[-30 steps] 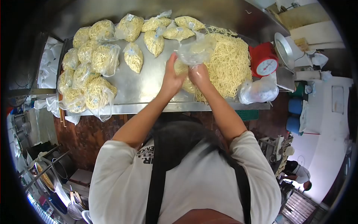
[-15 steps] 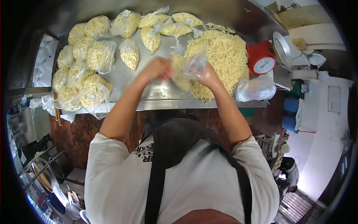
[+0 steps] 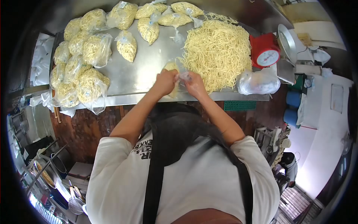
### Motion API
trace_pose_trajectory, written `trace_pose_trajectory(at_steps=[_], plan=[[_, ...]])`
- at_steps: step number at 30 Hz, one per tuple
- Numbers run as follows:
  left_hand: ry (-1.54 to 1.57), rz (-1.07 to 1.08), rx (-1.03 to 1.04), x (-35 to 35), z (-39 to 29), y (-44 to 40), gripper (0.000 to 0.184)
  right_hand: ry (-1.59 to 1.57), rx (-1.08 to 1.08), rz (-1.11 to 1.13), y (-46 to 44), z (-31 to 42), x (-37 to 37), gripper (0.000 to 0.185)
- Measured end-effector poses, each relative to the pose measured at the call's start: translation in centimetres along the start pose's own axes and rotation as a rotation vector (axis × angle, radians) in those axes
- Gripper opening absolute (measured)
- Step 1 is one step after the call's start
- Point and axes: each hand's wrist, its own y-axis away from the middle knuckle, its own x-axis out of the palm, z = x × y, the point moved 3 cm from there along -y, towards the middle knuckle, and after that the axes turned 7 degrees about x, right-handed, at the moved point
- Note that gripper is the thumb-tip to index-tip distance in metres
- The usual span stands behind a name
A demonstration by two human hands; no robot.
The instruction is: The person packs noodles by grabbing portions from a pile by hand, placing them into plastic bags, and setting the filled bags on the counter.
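Note:
A clear plastic bag of noodles (image 3: pixel 172 66) is between my hands at the front of the metal table. My left hand (image 3: pixel 165 82) is closed around its neck end, with the filled part showing behind and below the fingers. The twisted plastic end stretches to the right, where my right hand (image 3: pixel 195 85) pinches it. Just beyond my right hand lies a large heap of loose yellow noodles (image 3: pixel 218 50). A single tied noodle bag (image 3: pixel 127 46) rests on the table beyond my left hand.
Several filled noodle bags (image 3: pixel 97 50) crowd the table's left side, and more lie along the back. At right stand a red dial scale (image 3: pixel 264 50) with a metal pan and a bundle of clear plastic bags (image 3: pixel 258 83). Another person (image 3: pixel 289 170) is at far right.
My hands have come closer together and nearer to my body. The bag's loose open end, spread at my right hand before, is now gathered and twisted between both hands.

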Motion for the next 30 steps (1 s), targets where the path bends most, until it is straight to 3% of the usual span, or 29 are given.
trace_pose_trajectory(at_steps=[1,3,6,9,12,15,19,22,27,30], plan=[[-0.172,-0.036,0.036,-0.7,-0.2,0.2,0.010,-0.002,0.017,-0.061,-0.7,0.2,0.5,0.012],[-0.219,-0.058,0.144,-0.7,0.4,0.2,0.008,-0.009,0.042,-0.185,-2.2,0.6,1.1,0.017],[-0.223,-0.080,0.221,0.2,2.0,-0.3,0.014,-0.170,0.291,-0.014,-4.4,-0.1,2.2,0.021],[-0.063,-0.196,0.211,0.6,4.0,-1.3,0.022,-0.426,0.214,-0.088,-5.2,0.5,2.7,0.025],[0.170,-0.349,0.116,0.7,6.5,-1.7,0.030,-0.359,0.083,0.047,-4.4,-0.6,3.8,0.025],[0.215,-0.362,0.139,1.2,6.8,-1.4,0.026,-0.087,-0.338,-0.170,-3.0,0.7,4.0,0.025],[0.296,-0.390,0.058,0.9,5.6,-1.2,0.034,0.096,-0.277,-0.106,-4.2,1.2,3.2,0.025],[0.311,-0.483,-0.037,1.0,4.9,-1.0,0.044,0.063,-0.155,-0.049,-4.5,1.1,3.5,0.031],[0.387,-0.542,0.003,1.5,6.5,-2.2,0.049,-0.317,0.176,0.226,-5.4,-0.9,3.6,0.033],[0.496,-0.373,0.045,2.1,7.2,-2.9,0.048,-0.605,0.364,0.525,-6.0,-2.6,3.5,0.036]])
